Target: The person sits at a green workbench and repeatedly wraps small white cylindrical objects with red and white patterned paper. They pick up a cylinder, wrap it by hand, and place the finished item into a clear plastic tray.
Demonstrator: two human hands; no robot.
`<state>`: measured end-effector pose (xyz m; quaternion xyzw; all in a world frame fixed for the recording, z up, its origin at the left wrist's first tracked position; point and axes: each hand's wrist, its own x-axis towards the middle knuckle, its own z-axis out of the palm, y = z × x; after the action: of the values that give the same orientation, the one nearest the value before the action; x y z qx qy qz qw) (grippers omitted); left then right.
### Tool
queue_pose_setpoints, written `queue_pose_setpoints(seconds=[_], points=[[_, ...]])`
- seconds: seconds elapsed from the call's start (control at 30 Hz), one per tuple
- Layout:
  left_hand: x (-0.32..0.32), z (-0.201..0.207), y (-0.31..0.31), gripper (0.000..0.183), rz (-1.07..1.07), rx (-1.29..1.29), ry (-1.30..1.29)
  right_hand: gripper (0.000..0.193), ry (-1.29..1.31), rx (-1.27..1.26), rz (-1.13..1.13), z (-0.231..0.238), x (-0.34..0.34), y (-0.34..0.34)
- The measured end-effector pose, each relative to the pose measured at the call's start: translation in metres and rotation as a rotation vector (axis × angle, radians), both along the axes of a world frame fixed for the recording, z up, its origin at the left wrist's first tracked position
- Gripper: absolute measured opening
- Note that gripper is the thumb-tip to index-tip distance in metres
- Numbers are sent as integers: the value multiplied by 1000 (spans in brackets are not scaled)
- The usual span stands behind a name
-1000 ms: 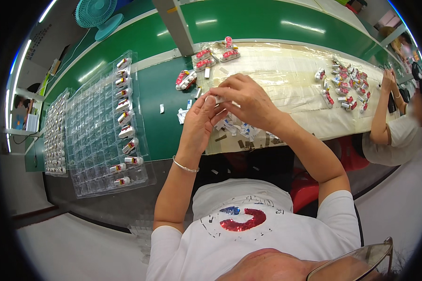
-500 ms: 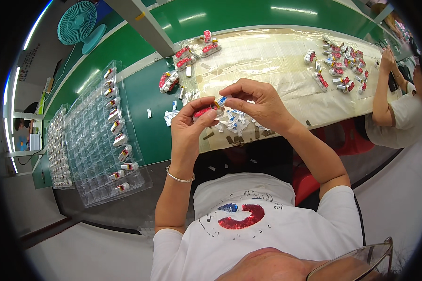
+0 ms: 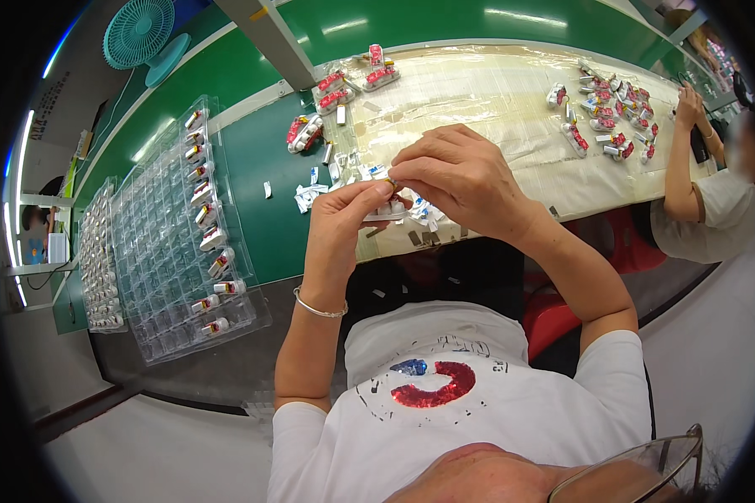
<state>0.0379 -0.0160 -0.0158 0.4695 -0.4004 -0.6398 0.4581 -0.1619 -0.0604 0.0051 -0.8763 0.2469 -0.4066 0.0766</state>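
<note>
My left hand [image 3: 340, 220] is closed around a small white plastic part [image 3: 386, 211] with a rounded, lumpy side, held just above the table edge. My right hand [image 3: 470, 178] pinches at the top of that part, where a bit of yellow shows. Its fingertips meet my left thumb, and they hide what they grip. Below and behind the hands lies a pile of small white-and-blue strips [image 3: 429, 216]. More of these strips [image 3: 309, 198] lie on the green table to the left.
Left stands a clear compartmented tray [image 3: 155, 268] with small parts along its right side, beside a fuller tray [image 3: 101, 277]. Red-and-white parts [image 3: 306, 134] sit behind my hands; a larger heap [image 3: 612, 109] lies right, near a co-worker [image 3: 705, 193]. A metal post [image 3: 268, 42] rises at the back.
The part in my left hand has turned, showing its white side instead of red. My right hand has closed in over its top; the white-and-blue strip earlier between its fingers no longer shows there.
</note>
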Motion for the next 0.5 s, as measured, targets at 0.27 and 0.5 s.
queue_pose_setpoints(seconds=[0.27, 0.5], points=[[1, 3, 3, 24, -6, -13, 13, 9, 190, 3, 100, 12, -2, -5], [-4, 3, 5, 18, 47, -30, -9, 10, 273, -25, 72, 15, 2, -1]])
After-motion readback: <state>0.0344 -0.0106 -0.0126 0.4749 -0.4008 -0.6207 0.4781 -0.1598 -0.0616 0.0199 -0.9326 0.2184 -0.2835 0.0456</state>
